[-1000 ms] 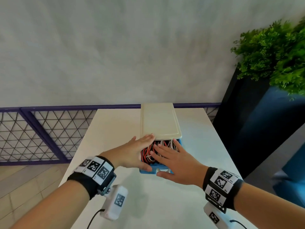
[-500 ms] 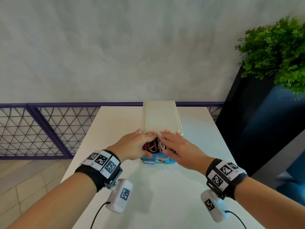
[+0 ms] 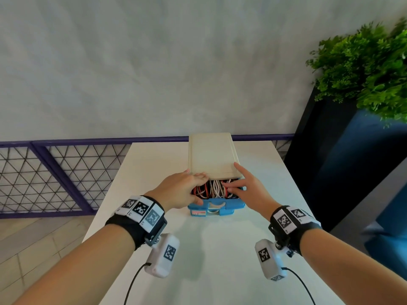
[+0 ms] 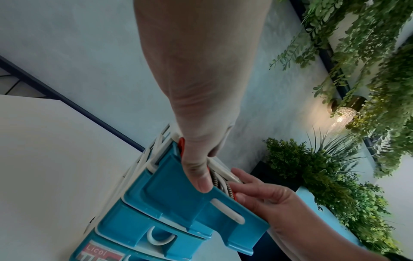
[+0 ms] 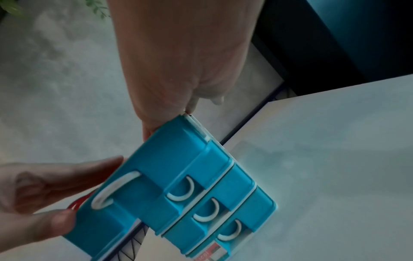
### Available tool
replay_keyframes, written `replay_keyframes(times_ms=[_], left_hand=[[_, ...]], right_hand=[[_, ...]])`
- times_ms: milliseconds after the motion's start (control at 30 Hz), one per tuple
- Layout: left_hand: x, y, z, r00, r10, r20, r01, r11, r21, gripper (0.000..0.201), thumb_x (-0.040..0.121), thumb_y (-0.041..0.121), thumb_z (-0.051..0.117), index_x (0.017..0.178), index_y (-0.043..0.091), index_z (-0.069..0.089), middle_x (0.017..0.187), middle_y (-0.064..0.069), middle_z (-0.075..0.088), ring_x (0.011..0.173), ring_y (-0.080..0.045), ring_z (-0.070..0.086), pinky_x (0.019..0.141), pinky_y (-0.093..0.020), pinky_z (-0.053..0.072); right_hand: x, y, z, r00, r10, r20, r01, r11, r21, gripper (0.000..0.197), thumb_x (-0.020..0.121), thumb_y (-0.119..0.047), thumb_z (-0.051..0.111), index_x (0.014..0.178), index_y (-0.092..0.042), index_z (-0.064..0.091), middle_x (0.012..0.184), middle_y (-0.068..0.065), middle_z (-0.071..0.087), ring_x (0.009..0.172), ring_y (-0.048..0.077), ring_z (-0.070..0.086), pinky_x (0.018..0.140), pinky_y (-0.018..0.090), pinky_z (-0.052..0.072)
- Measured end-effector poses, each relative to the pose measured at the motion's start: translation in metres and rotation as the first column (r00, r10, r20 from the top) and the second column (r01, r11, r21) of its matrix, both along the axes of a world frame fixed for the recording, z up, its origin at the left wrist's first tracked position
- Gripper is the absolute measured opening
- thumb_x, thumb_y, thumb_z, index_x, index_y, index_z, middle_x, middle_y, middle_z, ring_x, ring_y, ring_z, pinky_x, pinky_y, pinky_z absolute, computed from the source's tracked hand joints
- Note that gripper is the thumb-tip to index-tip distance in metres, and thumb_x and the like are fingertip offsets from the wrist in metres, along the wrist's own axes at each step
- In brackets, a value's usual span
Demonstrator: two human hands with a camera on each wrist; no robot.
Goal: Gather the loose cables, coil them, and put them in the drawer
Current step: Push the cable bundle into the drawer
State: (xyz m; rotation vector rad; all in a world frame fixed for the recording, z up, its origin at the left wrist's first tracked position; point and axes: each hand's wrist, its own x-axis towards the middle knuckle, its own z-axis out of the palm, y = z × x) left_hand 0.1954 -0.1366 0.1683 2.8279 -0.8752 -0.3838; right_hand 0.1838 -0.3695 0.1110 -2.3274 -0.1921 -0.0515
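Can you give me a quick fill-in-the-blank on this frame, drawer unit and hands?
1. The cables lie in the ___ drawer of the blue drawer unit.
2. That drawer stands partly ___.
3. The left hand puts its ___ on the drawer's front.
4. The unit stands on a ___ table.

Missing words: top; open; thumb; white

Left hand (image 4: 196, 123) thumb on blue drawer (image 4: 178, 197) front

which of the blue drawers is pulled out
The top drawer, the one holding the red and white cables. Its front juts out past the lower drawers, which sit shut and flush in the cabinet.
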Motion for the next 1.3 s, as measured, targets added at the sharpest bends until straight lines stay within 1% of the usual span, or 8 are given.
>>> replay_keyframes(times_ms=[100, 367, 500, 600, 700, 867, 1133, 1300], left_hand=[[-0.002, 0.0, 0.003, 1.0, -0.007, -0.002, 0.007, 1.0, -0.007, 0.079, 0.087, 0.038, 0.064, 0.151, 0.028, 0.018, 0.159, 0.012, 0.013, 0.147, -0.02, 0.008, 0.117, -0.028, 0.007], [0.001, 0.0, 0.002, 1.0, -0.007, -0.002, 0.007, 1.0, -0.011, 0.077, 0.087, 0.037, 0.064, 0.15, 0.031, 0.019, 0.158, 0.015, 0.014, 0.147, -0.022, 0.009, 0.118, -0.03, 0.011], [0.006, 0.001, -0.001, 1.0, 0.014, 0.013, -0.014, 1.0, -0.021, 0.08, 0.084, 0.038, 0.067, 0.149, 0.036, 0.02, 0.156, 0.014, 0.024, 0.147, -0.027, 0.013, 0.114, -0.036, 0.024], [0.01, 0.005, -0.003, 0.998, 0.07, 0.001, -0.069, 0.997, -0.037, 0.093, 0.077, 0.043, 0.073, 0.149, 0.041, 0.014, 0.153, 0.001, 0.035, 0.147, -0.028, 0.014, 0.108, -0.038, 0.031], [0.01, 0.013, -0.011, 0.986, 0.104, -0.13, -0.139, 0.945, -0.297, 0.092, 0.073, 0.036, 0.079, 0.148, 0.037, 0.026, 0.151, 0.009, 0.037, 0.143, -0.018, 0.025, 0.115, -0.037, 0.027], [0.008, 0.039, -0.037, 0.98, 0.197, -0.039, -0.18, 0.777, -0.603, 0.033, 0.086, 0.024, 0.067, 0.119, 0.029, 0.063, 0.133, 0.017, 0.055, 0.124, 0.001, 0.047, 0.11, -0.032, 0.037], [0.022, 0.022, -0.029, 0.984, 0.175, -0.015, -0.156, 0.831, -0.534, 0.045, 0.073, 0.022, 0.08, 0.115, 0.019, 0.064, 0.124, 0.004, 0.055, 0.109, -0.004, 0.05, 0.092, -0.009, 0.037], [0.034, 0.003, -0.021, 0.978, 0.21, -0.008, -0.196, 0.901, -0.388, 0.045, 0.063, 0.03, 0.086, 0.1, 0.021, 0.062, 0.109, 0.001, 0.048, 0.106, -0.017, 0.046, 0.094, -0.033, 0.043]], right_hand=[[-0.004, 0.0, 0.001, 0.999, -0.025, 0.02, 0.023, 0.996, 0.081, 0.019, 0.086, -0.011, 0.069, 0.1, -0.022, 0.077, 0.153, -0.009, 0.031, 0.123, 0.001, 0.037, 0.098, 0.016, 0.033], [0.007, 0.002, 0.005, 0.978, -0.208, 0.035, 0.2, 0.968, 0.154, 0.047, 0.083, -0.005, 0.07, 0.121, -0.015, 0.046, 0.126, 0.0, 0.038, 0.107, 0.013, 0.043, 0.074, 0.005, 0.038], [0.02, 0.007, 0.01, 0.978, -0.184, 0.1, 0.191, 0.979, -0.068, 0.044, 0.078, -0.006, 0.07, 0.118, -0.015, 0.052, 0.132, 0.006, 0.045, 0.116, 0.028, 0.052, 0.095, 0.043, 0.046], [0.02, 0.007, 0.019, 0.999, -0.021, 0.025, 0.027, 0.969, -0.245, 0.046, 0.082, -0.011, 0.066, 0.125, -0.021, 0.053, 0.15, 0.001, 0.035, 0.142, 0.026, 0.029, 0.118, 0.052, 0.017], [0.015, 0.005, 0.028, 0.988, 0.128, -0.085, -0.146, 0.956, -0.254, 0.05, 0.09, -0.025, 0.061, 0.137, -0.03, 0.045, 0.16, -0.005, 0.022, 0.148, 0.013, 0.013, 0.12, 0.045, 0.0], [0.01, -0.002, 0.035, 0.951, 0.234, -0.203, -0.291, 0.901, -0.323, 0.08, 0.083, -0.055, 0.064, 0.15, -0.033, 0.026, 0.163, -0.007, 0.004, 0.148, 0.007, 0.0, 0.12, 0.044, -0.003], [0.006, -0.002, 0.041, 0.944, 0.272, -0.188, -0.323, 0.879, -0.349, 0.092, 0.077, -0.047, 0.075, 0.151, -0.026, 0.025, 0.163, -0.004, 0.005, 0.148, 0.008, -0.002, 0.118, 0.029, 0.005], [0.006, 0.0, 0.043, 0.948, 0.263, -0.179, -0.312, 0.881, -0.356, 0.09, 0.077, -0.047, 0.076, 0.15, -0.028, 0.027, 0.163, -0.004, 0.008, 0.148, 0.008, 0.0, 0.116, 0.025, 0.006]])
